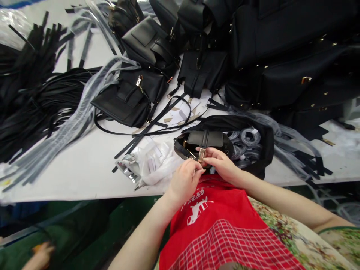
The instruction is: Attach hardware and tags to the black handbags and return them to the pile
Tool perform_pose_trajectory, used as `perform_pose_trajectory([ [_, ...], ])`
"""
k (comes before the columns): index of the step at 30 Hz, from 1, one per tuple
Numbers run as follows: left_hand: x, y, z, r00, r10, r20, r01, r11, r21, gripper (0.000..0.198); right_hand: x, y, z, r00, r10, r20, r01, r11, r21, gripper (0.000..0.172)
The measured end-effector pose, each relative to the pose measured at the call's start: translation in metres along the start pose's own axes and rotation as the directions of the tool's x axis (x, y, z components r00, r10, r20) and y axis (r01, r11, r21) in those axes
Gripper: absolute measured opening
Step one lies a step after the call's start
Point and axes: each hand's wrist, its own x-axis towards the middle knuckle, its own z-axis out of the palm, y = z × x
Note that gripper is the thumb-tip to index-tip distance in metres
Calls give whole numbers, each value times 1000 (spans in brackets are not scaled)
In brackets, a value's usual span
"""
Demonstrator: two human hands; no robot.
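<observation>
Strap pile: 10 o'clock from L hand, on table.
White plastic: 10 o'clock, just beside L hand.
L hand: forearm in from 7 o'clock, thumb + fingers pinched narrow nr gold clasp; can't tell what's btwn tips.
Small blk bag: 1 o'clock from L hand.
R hand: forearm in from 4 o'clock, thumb + fingers holding gold clasp.
Coils: 2 o'clock from R hand, in blk sack.

On the table, handbag between plastic bags at left and rolls at right, other handbags behind
</observation>
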Motion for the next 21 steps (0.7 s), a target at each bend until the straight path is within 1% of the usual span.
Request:
perform_pose_trajectory([
  [1,0,-1,-1,998,6,-55,-6,1000,-6,7,2,0,0,1000,20,-3,-20,998,62,20],
  [2,2,-3,-3,994,16,-107,-18,1000,-9,8,3,1,1,999,33,-13,-32,996,86,19],
  [4,7,-6,-5,981,44,-191,-45,999,-3,9,6,2,3,998,47,-47,-43,996,79,16],
  [7,18,-9,-7,964,84,-252,-80,996,25,6,7,4,4,995,44,-87,-39,997,67,17],
  [8,22,-9,-7,962,90,-258,-83,996,37,4,7,4,4,995,29,-90,-24,998,63,17],
  [11,30,-8,-6,966,75,-247,-60,996,65,15,6,6,2,997,-33,-71,35,999,25,11],
  [13,34,-8,-4,972,49,-230,-32,997,76,18,5,7,0,997,-54,-46,54,999,-6,7],
  [18,47,-12,-3,979,6,-204,3,999,44,5,5,7,-3,993,-114,-1,114,989,-98,6],
  [21,50,-8,-5,984,-15,-175,25,998,54,8,5,7,-4,993,-118,-9,116,987,-115,5],
])
